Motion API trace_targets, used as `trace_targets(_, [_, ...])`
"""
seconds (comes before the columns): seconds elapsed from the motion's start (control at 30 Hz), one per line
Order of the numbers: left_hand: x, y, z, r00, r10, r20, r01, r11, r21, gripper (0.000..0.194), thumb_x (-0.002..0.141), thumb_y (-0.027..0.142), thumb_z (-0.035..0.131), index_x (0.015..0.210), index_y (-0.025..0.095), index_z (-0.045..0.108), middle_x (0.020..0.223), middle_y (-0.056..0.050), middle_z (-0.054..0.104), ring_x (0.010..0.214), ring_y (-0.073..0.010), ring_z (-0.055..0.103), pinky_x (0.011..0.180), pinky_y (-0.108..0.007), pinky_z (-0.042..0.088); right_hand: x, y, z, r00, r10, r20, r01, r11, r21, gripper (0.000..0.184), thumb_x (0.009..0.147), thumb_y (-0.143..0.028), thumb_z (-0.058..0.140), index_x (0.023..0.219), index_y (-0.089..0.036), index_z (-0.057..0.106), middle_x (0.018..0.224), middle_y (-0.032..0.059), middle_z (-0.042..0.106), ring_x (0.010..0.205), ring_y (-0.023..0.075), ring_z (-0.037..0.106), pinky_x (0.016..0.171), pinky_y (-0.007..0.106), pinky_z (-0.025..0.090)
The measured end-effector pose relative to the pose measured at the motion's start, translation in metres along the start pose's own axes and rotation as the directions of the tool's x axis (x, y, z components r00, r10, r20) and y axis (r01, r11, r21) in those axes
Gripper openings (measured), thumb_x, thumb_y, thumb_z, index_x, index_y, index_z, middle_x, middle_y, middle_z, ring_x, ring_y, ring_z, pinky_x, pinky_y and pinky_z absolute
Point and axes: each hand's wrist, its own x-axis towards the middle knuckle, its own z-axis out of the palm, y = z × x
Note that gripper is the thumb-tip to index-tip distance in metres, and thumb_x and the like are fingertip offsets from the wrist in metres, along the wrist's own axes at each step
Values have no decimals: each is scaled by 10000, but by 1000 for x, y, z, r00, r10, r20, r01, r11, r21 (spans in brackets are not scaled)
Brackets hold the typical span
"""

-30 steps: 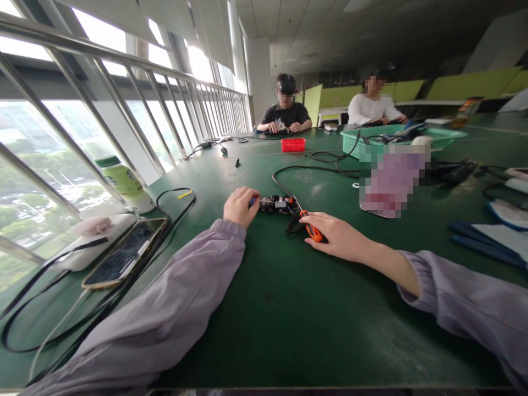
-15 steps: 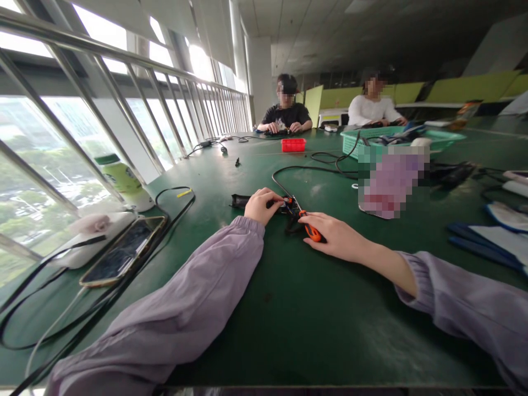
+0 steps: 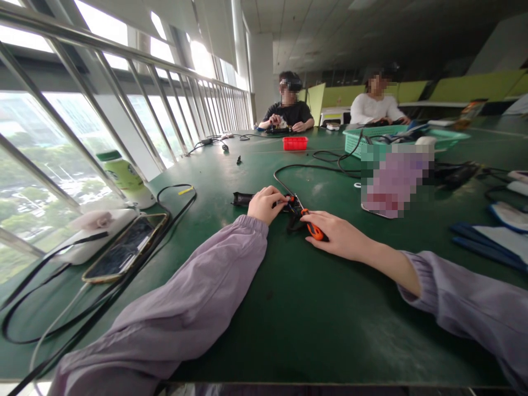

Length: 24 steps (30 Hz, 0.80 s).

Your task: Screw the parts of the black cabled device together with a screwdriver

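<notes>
Lying on the green table is a long black corded device (image 3: 242, 199), its small parts and wires hard to make out at the right end. My left hand (image 3: 264, 204) rests over its middle, thumb and fingers pinched at that right end; they hide part of it. Within my right hand (image 3: 340, 234) is a screwdriver (image 3: 315, 231) with an orange and black handle. Its metal shaft slants up and left to the device, where the tip touches or nearly touches; I cannot tell which.
A phone (image 3: 126, 250), a white box (image 3: 88, 239) and a green bottle (image 3: 124, 179) stand left among black cables. Ahead are a red tray (image 3: 295, 143) and a green basket (image 3: 352, 142). Blue-white gloves (image 3: 490, 242) lie right. Two people sit across the table.
The view has shifted slightly, moving everything a little to the right. Both my hands keep their places at the device, the screwdriver still in the right one. The far person in black has raised a hand.
</notes>
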Motion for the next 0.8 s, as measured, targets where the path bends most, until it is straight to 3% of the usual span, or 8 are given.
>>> trace_targets(0.17, [-1,8,-3,998,45,42,-53,976,213,160,859,300,544,889,253,694,880,-25,614,828,-157,543,733,-287,434,1,0,0,1000,-26,-12,25,999,-37,420,822,-350,515,1197,-160,528,1236,130,583,1175,234,519,996,382,417])
trace_targets(0.3, [-2,14,-7,992,86,97,-114,936,333,192,873,282,505,865,244,693,919,-40,616,854,-170,538,711,-292,428,11,-5,-10,999,24,-33,-29,987,-160,388,850,-420,455,1132,-179,570,993,100,683,897,239,637,800,373,479])
trace_targets(0.47, [-3,12,-11,986,84,146,-128,935,331,188,859,300,519,966,246,664,990,-45,606,919,-181,545,764,-301,436,46,-20,-47,971,155,-180,-193,957,-218,352,863,-483,386,872,-233,634,714,33,675,661,208,627,552,289,385])
trace_targets(0.57, [-2,1,-13,992,26,124,-59,962,266,400,797,385,603,1160,219,566,1110,-54,593,1029,-204,535,918,-336,402,72,-22,-80,930,226,-291,-288,938,-191,240,815,-426,487,828,-225,618,701,37,657,662,203,610,542,285,369])
trace_targets(0.6, [-2,-3,-13,992,-5,124,-26,967,252,465,782,426,612,1187,207,542,1138,-62,590,1062,-215,528,971,-357,370,79,-21,-92,927,253,-278,-296,947,-126,194,794,-386,526,855,-219,603,706,33,656,630,185,599,532,280,377])
trace_targets(0.67, [-2,-12,-13,985,-74,156,36,971,236,520,780,511,585,1194,200,533,1140,-73,605,1081,-230,530,1012,-391,332,92,-13,-112,948,290,-132,-282,956,79,166,802,-315,531,921,-207,571,658,16,645,540,144,575,521,273,413])
trace_targets(0.73, [-2,-18,-13,971,-117,209,68,971,230,532,794,563,539,1191,209,539,1103,-72,627,1055,-238,546,977,-392,355,101,-1,-127,961,277,-2,-269,934,237,142,829,-307,499,897,-200,562,617,9,635,499,132,571,514,280,448])
trace_targets(0.8, [-2,-21,-13,963,-121,242,64,971,232,528,806,580,507,1194,222,543,1073,-68,636,1025,-243,555,916,-376,385,106,11,-134,968,248,49,-251,920,301,146,833,-327,505,844,-196,569,592,8,629,483,128,572,502,285,466])
